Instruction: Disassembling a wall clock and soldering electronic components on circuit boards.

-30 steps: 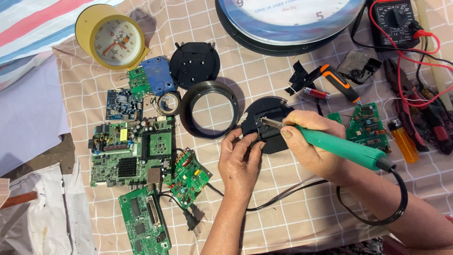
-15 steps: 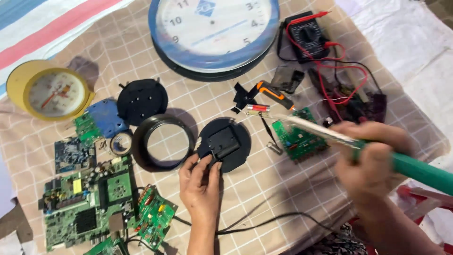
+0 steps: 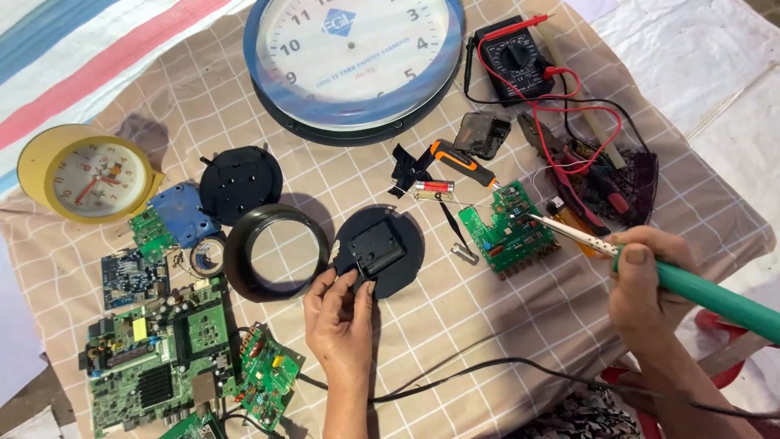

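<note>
Two hands, two jobs: my left hand [image 3: 341, 321] pinches the near edge of the round black clock back [image 3: 379, 250], thumb and fingertips closed on its rim beside the square movement housing at its middle, which keeps the disc from sliding on the checked cloth [image 3: 455, 325]. My right hand [image 3: 642, 284] is wrapped tight around the green-handled soldering iron [image 3: 691, 286], gripped close to the metal shaft like a pen so the tip can be steered finely; that tip rests on or just above the upper right edge of the small green circuit board [image 3: 508, 228], and I cannot tell from here whether it truly touches. The iron's black cord [image 3: 487, 370] trails back across the cloth toward me, under my right wrist. The board lies flat, just right of the clock back and well within reach of both hands. Beside the disc on the left stands a black ring bezel [image 3: 276, 252], and beyond it a second black disc [image 3: 240, 184] and a blue plastic piece [image 3: 185, 213]. Larger green boards [image 3: 158, 358] are gathered at my near left, out of the working area. The big round wall clock [image 3: 353, 57] lies face up at the far edge, the yellow alarm clock [image 3: 89, 172] at far left, and the multimeter [image 3: 516, 58] with its red leads at far right, next to an orange-handled screwdriver [image 3: 459, 162].
</note>
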